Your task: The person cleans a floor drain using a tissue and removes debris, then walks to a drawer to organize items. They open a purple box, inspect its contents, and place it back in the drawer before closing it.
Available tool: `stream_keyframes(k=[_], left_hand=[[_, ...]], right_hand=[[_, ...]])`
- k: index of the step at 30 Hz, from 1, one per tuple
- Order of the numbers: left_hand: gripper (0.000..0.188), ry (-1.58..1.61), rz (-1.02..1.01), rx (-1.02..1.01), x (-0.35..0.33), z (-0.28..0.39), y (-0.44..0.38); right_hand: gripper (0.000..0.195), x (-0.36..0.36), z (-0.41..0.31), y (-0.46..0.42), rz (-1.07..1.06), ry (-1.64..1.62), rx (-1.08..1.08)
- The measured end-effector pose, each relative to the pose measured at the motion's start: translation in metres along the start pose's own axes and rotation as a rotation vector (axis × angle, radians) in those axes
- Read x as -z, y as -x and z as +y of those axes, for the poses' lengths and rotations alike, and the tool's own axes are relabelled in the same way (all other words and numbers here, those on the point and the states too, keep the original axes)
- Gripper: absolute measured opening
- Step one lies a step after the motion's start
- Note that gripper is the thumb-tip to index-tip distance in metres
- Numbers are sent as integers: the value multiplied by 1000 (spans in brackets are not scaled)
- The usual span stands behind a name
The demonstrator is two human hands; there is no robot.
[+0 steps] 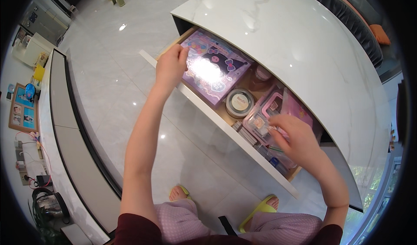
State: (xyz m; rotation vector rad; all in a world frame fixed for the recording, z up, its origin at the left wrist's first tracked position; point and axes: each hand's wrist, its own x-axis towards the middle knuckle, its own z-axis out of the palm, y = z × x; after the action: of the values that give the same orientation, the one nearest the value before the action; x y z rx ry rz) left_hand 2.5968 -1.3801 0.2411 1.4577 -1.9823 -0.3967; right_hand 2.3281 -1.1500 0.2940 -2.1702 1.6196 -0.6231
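My left hand point(171, 65) is curled at the left end of a pulled-out drawer, over its white front panel point(208, 114). Its fingertips meet the near-left edge of a shiny purple cartoon-printed box point(211, 69); whether they grip the box or the panel is hidden. My right hand point(296, 140) hovers over the drawer's right part, thumb and fingers slightly apart, with nothing visible between them. Beneath it lies a clear plastic case with pink edges point(257, 122). Between the purple box and this case stands a round tin point(240, 103) with a clear-topped lid.
The drawer belongs to a white marble-look table point(260, 23). Also inside are a pink package point(296, 109) and a stack of thin pale items point(246, 134). A long low cabinet point(65, 121) runs along the left, with an electric kettle point(50, 204). A dark sofa point(352, 20) stands behind.
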Motion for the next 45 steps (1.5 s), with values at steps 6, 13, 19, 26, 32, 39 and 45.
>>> stream_keyframes(k=[6,13,19,26,32,39,45], left_hand=[[28,-202,-35,-89,-18,9,-2],[27,-181,-58,-33,-6,10,0],[29,-154,-54,-39,-8,11,0],[28,-144,2,-47,-13,7,5],[27,-118,13,-25,-13,6,5],[25,-150,-10,14,-14,8,2],[28,-100,-29,37,-16,10,3]], right_hand=[[39,-94,32,-110,54,-733,-636],[37,-121,18,-129,-32,-1382,-876],[23,-134,6,-131,-22,-1392,-1005],[22,-151,15,-131,286,-1356,-944],[23,-148,10,-134,304,-1426,-916],[48,-136,-9,-121,205,-844,-726],[47,-132,-16,-123,155,-986,-731]])
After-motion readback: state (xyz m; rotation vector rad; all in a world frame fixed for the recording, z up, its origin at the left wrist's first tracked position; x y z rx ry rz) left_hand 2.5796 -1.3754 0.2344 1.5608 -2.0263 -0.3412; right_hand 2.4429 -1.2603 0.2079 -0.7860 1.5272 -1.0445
